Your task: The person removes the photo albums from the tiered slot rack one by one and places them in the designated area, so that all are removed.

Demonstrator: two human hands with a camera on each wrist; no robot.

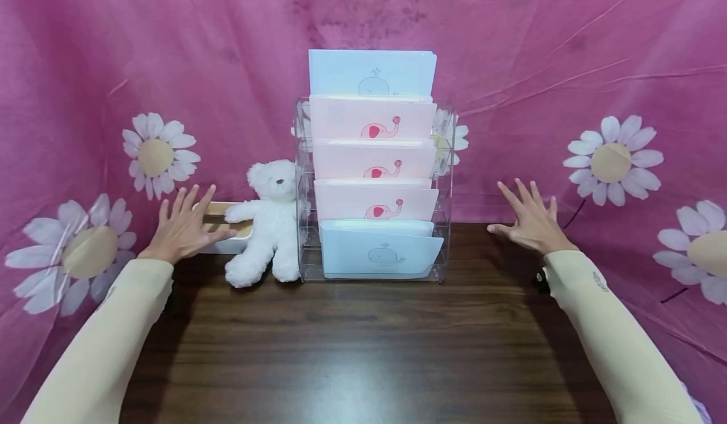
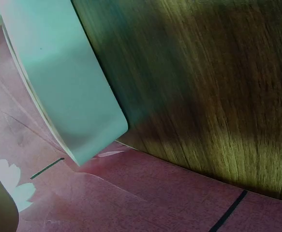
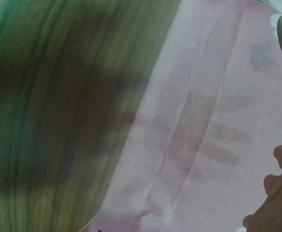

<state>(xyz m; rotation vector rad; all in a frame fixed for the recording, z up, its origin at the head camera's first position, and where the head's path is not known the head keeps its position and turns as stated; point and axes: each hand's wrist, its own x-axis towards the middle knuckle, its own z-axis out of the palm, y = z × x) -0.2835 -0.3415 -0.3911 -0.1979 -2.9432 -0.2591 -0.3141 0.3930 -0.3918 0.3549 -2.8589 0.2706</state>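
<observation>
My left hand (image 1: 184,227) is spread with its fingers straight, in front of a white box (image 1: 224,245) with a tan inside. In the left wrist view the side of that box (image 2: 73,82) shows below the hand. My right hand (image 1: 531,221), fingers also spread, is held over the table's right back corner and holds nothing. A white teddy bear (image 1: 264,225) sits between the box and a clear acrylic rack (image 1: 445,247). Stacked tiers of the rack hold pink elephant folders (image 1: 346,118), with a blue whale folder (image 1: 346,250) at the bottom and another blue whale folder (image 1: 335,70) on top.
The dark wooden table (image 1: 352,335) stretches forward of the rack. A pink cloth (image 1: 511,33) printed with white daisies hangs behind and along both sides. The teddy bear stands close against the rack's left side.
</observation>
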